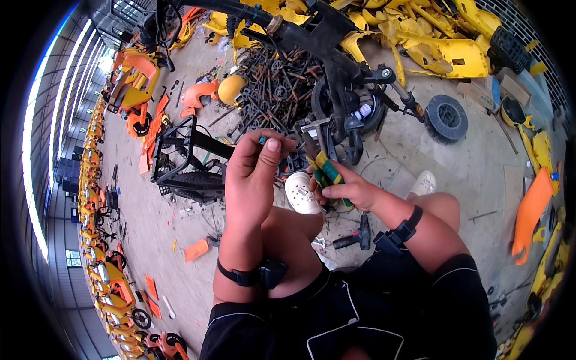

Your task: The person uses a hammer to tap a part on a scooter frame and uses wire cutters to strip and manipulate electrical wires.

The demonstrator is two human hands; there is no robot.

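My left hand [251, 180] is raised in front of the black bike frame [336, 60], thumb and fingers closed in a pinch. A tiny teal piece [262, 140] shows between them; its kind is too small to make out. My right hand [355, 191] grips a pair of pliers [324, 169] by its green and yellow handles. The tool's dark jaws point up and away, close to the lower part of the frame and apart from my left hand. Whether the jaws touch anything cannot be told.
A cordless drill [355, 235] lies on the floor near my legs. Beyond the frame is a heap of rusty metal parts [276, 84]. Yellow panels [444, 57] pile up at the far right, near a grey wheel [446, 119]. Yellow scooters [93, 180] line the left side.
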